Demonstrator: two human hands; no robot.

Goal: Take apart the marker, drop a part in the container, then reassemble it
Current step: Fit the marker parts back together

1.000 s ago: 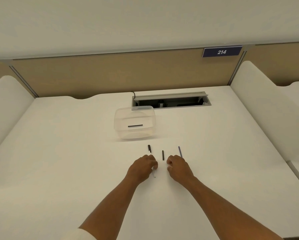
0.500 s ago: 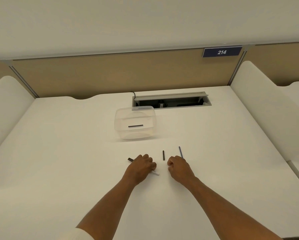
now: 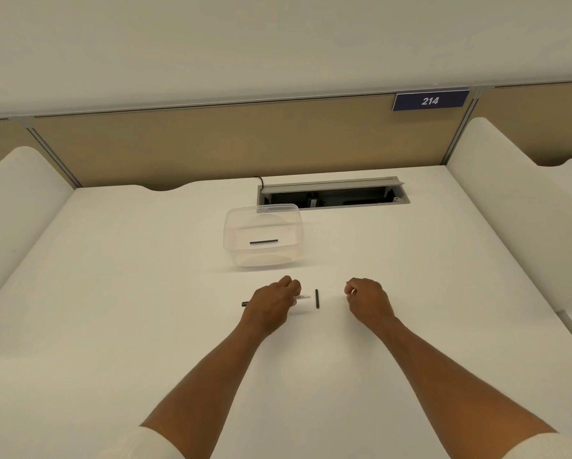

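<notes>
Left hand is curled around the marker body, which lies flat across the table, pointing left and right. Its white end sticks out on the right side of the hand. A dark tip shows on the left side.

Right hand is off to the right, with its fingers curled in. I cannot tell if it pinches something small, because the fingers hide it.

Between the two hands lies a short black part. It points away from the person, toward the far side of the table, so it lies crosswise to the marker body. It sits just beside the white end and does not touch it. The left hand is nearer to it, but that hand is busy. The right hand looks like the one to pick it up, and it has to reach left to get there. To fit the part on, I think the hand must turn it sideways so it lines up with the marker body.

Farther back stands the clear container. A thin black rod lies inside on the bottom, pointing left and right. That rod is well apart from both hands, up and a little left of the left hand. It seems the drop is done and putting the marker back together comes next.
</notes>
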